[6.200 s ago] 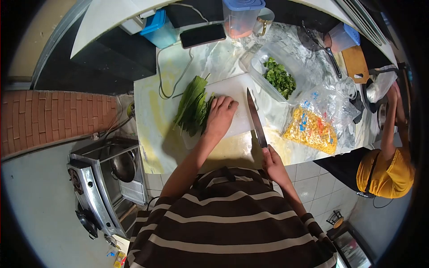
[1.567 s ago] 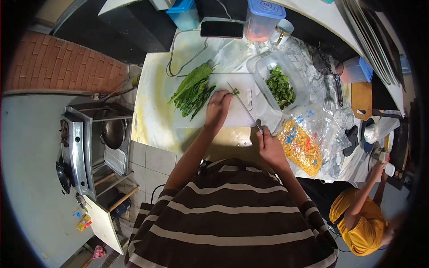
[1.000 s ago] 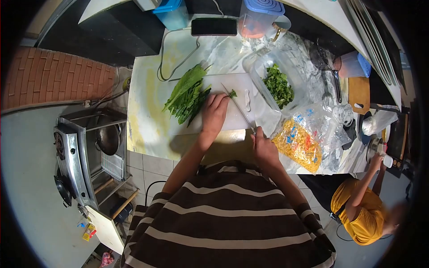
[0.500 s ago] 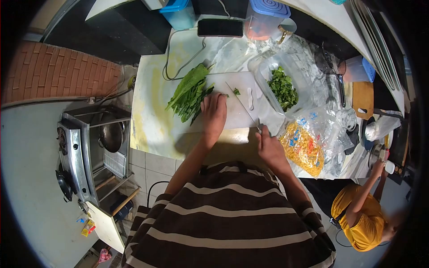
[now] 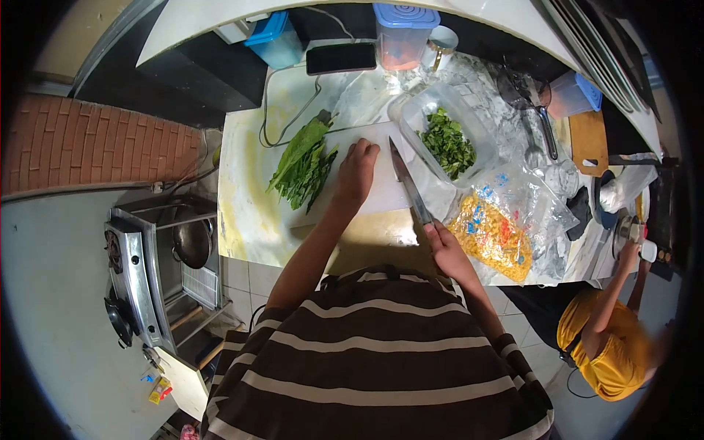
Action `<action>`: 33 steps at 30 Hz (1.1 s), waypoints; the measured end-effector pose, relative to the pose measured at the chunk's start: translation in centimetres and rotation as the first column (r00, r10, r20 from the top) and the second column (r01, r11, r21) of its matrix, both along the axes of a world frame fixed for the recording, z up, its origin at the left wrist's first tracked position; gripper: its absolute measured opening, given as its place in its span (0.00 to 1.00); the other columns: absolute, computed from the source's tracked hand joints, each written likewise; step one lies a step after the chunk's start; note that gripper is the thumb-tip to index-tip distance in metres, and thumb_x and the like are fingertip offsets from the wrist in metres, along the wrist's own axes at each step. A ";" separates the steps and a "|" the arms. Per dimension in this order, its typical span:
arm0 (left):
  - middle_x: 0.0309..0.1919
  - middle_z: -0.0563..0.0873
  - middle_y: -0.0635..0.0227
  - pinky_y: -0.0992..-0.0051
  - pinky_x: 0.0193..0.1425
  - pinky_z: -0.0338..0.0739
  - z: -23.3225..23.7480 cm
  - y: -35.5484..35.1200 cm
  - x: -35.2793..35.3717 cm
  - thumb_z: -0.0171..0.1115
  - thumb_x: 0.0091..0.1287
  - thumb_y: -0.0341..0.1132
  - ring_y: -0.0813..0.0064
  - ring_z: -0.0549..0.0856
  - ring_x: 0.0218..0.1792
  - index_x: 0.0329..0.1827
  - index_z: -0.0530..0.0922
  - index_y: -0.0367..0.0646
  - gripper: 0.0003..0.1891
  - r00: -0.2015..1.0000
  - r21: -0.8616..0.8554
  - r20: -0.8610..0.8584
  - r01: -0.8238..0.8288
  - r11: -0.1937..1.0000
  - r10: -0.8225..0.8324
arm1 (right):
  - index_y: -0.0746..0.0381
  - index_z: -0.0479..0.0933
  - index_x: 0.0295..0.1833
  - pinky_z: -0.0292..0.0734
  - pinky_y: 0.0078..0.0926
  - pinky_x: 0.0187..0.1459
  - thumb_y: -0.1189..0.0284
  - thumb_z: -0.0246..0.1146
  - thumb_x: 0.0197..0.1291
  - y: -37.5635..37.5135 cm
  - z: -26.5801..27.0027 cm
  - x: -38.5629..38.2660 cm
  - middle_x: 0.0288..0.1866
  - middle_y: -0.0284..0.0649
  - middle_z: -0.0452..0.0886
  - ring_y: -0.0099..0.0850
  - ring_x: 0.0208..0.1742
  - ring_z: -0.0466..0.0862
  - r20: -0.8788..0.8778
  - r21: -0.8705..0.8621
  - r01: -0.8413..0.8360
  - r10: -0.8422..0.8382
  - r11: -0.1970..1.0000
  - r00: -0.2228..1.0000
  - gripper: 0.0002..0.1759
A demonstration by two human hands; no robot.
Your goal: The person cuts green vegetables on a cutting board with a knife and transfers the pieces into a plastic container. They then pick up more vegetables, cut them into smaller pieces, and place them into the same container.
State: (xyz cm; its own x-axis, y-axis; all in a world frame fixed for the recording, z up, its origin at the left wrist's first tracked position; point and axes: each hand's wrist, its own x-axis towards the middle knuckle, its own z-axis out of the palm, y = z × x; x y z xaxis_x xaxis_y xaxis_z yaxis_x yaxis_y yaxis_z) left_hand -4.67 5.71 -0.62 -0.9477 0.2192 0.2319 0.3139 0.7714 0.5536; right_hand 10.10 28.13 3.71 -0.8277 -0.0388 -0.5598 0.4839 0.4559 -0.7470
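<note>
My right hand (image 5: 449, 251) grips the handle of a kitchen knife (image 5: 411, 180), whose blade points away from me along the right side of a white cutting board (image 5: 378, 194). Over the middle of the board is my left hand (image 5: 356, 172), its fingers curled together; whatever they hold, if anything, is hidden. Just left of that hand, a bunch of green leaves (image 5: 299, 165) lies partly across the board's left edge. Chopped greens (image 5: 447, 143) fill part of a clear plastic container (image 5: 480, 128) beyond the knife.
Right of the knife lies a plastic bag of yellow pieces (image 5: 491, 235). A phone (image 5: 341, 59) with a cable, lidded tubs (image 5: 405, 37) and a mug (image 5: 440, 48) stand at the back. A person in a yellow shirt (image 5: 605, 345) works at far right. A gas stove (image 5: 136, 268) stands left.
My left hand has shifted from the leaf bunch onto the board, fingers now curled. The knife has turned more upright in view. Small leaf bits seen on the board earlier no longer show.
</note>
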 end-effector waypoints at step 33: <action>0.48 0.78 0.55 0.54 0.58 0.71 1.6 -3.3 5.2 0.63 0.64 0.26 0.50 0.76 0.52 0.52 0.75 0.40 0.14 0.997 0.095 -0.066 0.056 0.994 -0.049 | 0.62 0.64 0.75 0.65 0.19 0.23 0.51 0.49 0.77 -0.3 3.5 3.8 0.24 0.28 0.67 0.18 0.21 0.67 0.201 -0.219 0.143 -0.098 0.965 0.975 0.32</action>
